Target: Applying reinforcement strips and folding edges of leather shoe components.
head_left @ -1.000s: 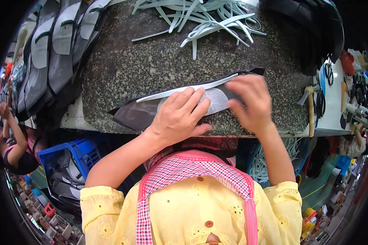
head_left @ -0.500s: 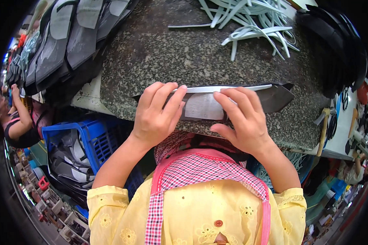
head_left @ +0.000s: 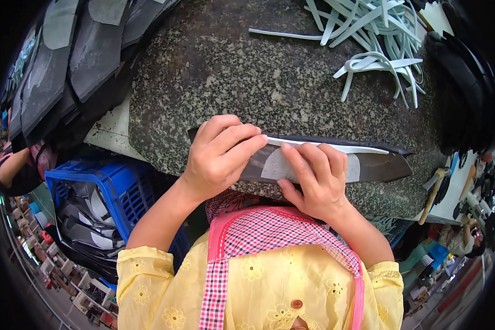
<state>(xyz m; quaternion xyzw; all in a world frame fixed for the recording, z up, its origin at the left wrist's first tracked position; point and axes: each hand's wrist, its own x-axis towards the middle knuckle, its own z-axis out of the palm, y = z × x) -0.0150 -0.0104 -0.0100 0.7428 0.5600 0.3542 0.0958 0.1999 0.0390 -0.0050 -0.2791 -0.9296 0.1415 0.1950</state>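
Observation:
A long dark grey flat piece [head_left: 388, 168] lies at the near edge of the stone slab, with a light grey patch [head_left: 353, 168] on it. Along its far edge runs a narrow white strip [head_left: 363, 149], with a black edge standing up behind it. My left hand [head_left: 217, 157] is closed on the left part of that edge, its fingertips pinching the strip. Just beside it, my right hand [head_left: 316, 179] has its fingers curled over the strip and its thumb on the near side of the piece. My fingers hide part of the strip and patch.
The speckled stone slab [head_left: 231, 82] carries a heap of pale strips [head_left: 379, 33] at the far right. Dark pieces with light patches [head_left: 49, 82] are stacked at left, black pieces [head_left: 462, 88] at right. A blue crate [head_left: 102, 179] holds more pieces. Another person's arm [head_left: 11, 165] shows far left.
My hands are closer together; the right hand sits nearer the left one. The piece extends further right of my hands, and the patch is now partly under my right hand. The view has shifted slightly.

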